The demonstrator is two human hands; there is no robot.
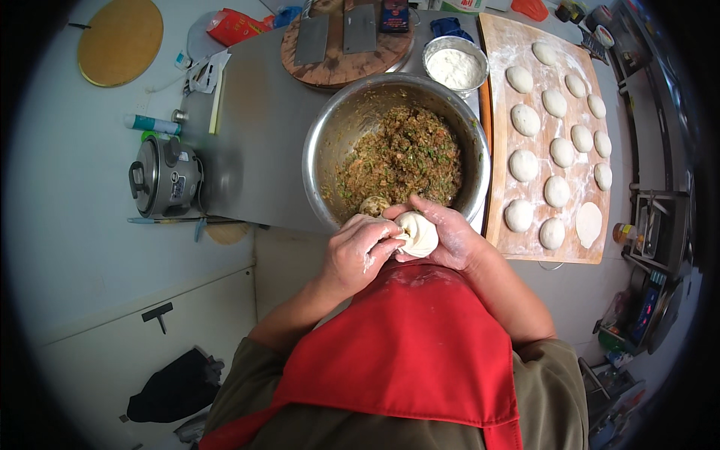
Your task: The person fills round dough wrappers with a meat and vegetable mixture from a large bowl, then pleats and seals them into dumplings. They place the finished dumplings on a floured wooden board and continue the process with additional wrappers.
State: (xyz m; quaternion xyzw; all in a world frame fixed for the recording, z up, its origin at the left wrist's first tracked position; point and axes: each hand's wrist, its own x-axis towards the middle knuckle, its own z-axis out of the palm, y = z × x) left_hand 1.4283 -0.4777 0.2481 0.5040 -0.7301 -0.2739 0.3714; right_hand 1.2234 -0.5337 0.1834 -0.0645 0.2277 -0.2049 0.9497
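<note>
Between my two hands, over the near rim of a steel basin (313,157), is a pleated dough bun (423,236). A little filling shows at its gathered opening. My left hand (360,250) pinches the dough edge at that opening, with flour on its fingers. Cupped around the far and right sides of the bun, my right hand (453,233) supports it. Chopped filling (410,154) with green bits lies in the basin. Just beyond my left fingers, a round, filling-smeared thing (374,206) sits against it, perhaps a spoon's bowl.
Right of the basin, a floured wooden board (500,247) carries several rounded dough pieces (523,165) and one flat wrapper (588,225). A bowl of flour (455,68) stands behind. Two cleavers (311,39) lie on a round chopping block (337,70). A rice cooker (166,177) is at left.
</note>
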